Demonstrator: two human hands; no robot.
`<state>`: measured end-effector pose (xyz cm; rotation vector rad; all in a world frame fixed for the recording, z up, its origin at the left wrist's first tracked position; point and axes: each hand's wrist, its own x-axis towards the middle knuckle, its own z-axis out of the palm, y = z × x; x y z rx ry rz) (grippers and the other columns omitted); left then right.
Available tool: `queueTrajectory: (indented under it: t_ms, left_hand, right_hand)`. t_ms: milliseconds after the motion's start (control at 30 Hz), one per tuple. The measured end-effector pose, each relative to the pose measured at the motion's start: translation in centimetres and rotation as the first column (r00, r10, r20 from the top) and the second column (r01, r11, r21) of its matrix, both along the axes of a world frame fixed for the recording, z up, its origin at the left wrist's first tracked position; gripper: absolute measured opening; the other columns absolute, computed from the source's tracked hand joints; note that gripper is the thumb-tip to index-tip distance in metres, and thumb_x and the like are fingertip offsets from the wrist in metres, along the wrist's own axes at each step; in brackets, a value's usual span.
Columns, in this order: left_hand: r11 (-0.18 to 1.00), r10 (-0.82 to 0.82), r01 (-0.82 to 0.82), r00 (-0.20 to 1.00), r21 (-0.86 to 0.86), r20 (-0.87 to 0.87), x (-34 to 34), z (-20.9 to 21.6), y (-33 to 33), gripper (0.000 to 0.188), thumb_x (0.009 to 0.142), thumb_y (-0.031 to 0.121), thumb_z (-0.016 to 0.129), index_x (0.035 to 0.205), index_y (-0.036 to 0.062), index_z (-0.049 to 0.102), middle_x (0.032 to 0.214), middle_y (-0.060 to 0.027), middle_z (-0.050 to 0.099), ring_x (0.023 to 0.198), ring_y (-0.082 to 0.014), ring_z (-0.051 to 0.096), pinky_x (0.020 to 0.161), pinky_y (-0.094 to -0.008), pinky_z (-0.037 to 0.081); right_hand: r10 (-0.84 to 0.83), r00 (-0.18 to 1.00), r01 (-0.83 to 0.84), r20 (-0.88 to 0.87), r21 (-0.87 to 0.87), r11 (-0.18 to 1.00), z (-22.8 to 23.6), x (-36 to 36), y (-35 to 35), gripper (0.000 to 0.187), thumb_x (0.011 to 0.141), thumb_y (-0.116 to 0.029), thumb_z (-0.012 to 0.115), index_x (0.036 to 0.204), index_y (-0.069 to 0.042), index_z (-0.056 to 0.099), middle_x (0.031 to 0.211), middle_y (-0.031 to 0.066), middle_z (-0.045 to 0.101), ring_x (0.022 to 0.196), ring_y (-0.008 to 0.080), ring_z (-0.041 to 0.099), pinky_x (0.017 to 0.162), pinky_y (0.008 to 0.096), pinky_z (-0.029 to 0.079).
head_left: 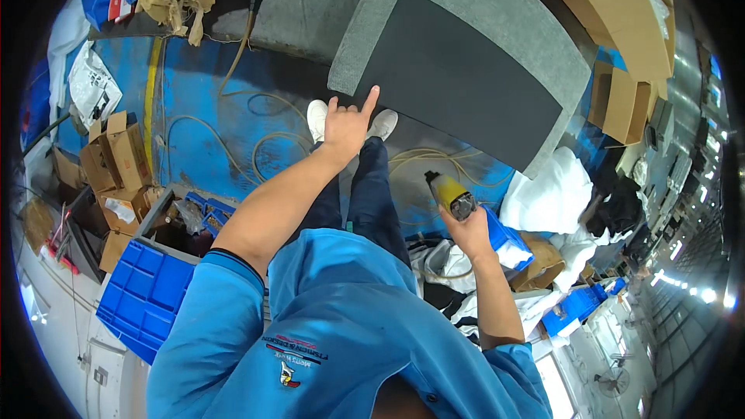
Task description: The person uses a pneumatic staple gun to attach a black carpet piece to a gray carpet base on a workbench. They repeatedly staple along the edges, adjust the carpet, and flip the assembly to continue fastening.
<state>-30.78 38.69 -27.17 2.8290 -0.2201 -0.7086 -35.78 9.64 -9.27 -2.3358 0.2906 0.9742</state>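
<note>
So, the left hand (pixel 348 126) is reaching out over the near corner of a black sheet (pixel 458 77), one digit poking out and the rest partly curled. Nothing in it that I can see, and I can't tell whether the fingertip actually touches the sheet. The sheet lies flat on a grey panel (pixel 504 23), with grey showing around its far and side edges.

Meanwhile the right hand (pixel 468 231) is wrapped around a yellow thing (pixel 448 189) with dark ends, well off to the right and nearer the body. Can't make out exactly what it is. A white bundle (pixel 547 194) sits further right.

Down on the blue floor (pixel 203 85) there's a tan hose (pixel 225 157) in loose loops, plus a blue bin (pixel 147 291) over on the left.
</note>
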Motion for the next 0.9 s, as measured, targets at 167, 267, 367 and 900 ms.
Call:
queueTrajectory:
  t_ms: [167, 267, 367, 900]
  left_hand:
    - [0.999, 0.016, -0.012, 0.994, -0.042, 0.108, -0.5, -0.7, -0.2, 0.093, 0.087, 0.012, 0.065, 0.168, 0.0155, 0.021, 0.087, -0.0107, 0.072, 0.084, -0.0294, 0.071, 0.112, -0.0493, 0.041]
    - [0.999, 0.02, -0.015, 0.987, -0.035, 0.157, -0.4, -0.7, -0.3, 0.09, 0.086, 0.012, 0.065, 0.167, 0.0126, 0.025, 0.086, -0.0107, 0.072, 0.084, -0.0292, 0.07, 0.113, -0.0491, 0.04]
    - [0.999, 0.03, -0.028, 0.992, -0.016, 0.119, -0.4, -0.3, -0.9, 0.089, 0.086, 0.011, 0.064, 0.166, 0.0113, 0.026, 0.085, -0.0109, 0.072, 0.085, -0.0293, 0.07, 0.115, -0.0495, 0.039]
    - [0.99, 0.1, -0.079, 0.978, -0.117, 0.185, -0.8, -0.4, -0.5, 0.084, 0.085, 0.01, 0.063, 0.164, 0.012, 0.034, 0.073, -0.0078, 0.068, 0.08, -0.0271, 0.067, 0.118, -0.0527, 0.035]
  right_hand:
    - [0.212, 0.945, -0.221, 0.247, 0.009, 0.975, -1.3, 5.9, 2.6, 0.059, 0.081, -0.012, 0.076, 0.139, -0.015, 0.065, 0.099, 0.0227, 0.074, 0.093, 0.0429, 0.071, 0.082, 0.0446, 0.057]
    - [0.389, 0.884, -0.379, 0.259, -0.088, 0.921, -2.4, 10.6, 5.0, 0.065, 0.079, -0.008, 0.074, 0.143, -0.017, 0.063, 0.111, 0.0194, 0.073, 0.101, 0.041, 0.069, 0.086, 0.0441, 0.056]
    - [0.445, 0.841, -0.462, 0.306, -0.02, 0.887, -5.3, 13.7, 7.0, 0.067, 0.079, -0.006, 0.074, 0.144, -0.017, 0.062, 0.118, 0.0151, 0.071, 0.106, 0.0392, 0.067, 0.089, 0.0435, 0.056]
    - [0.523, 0.838, -0.533, 0.157, 0.023, 0.846, -8.7, 16.4, 10.9, 0.071, 0.077, -0.004, 0.074, 0.145, -0.021, 0.062, 0.12, 0.0104, 0.072, 0.104, 0.0388, 0.069, 0.09, 0.0437, 0.055]
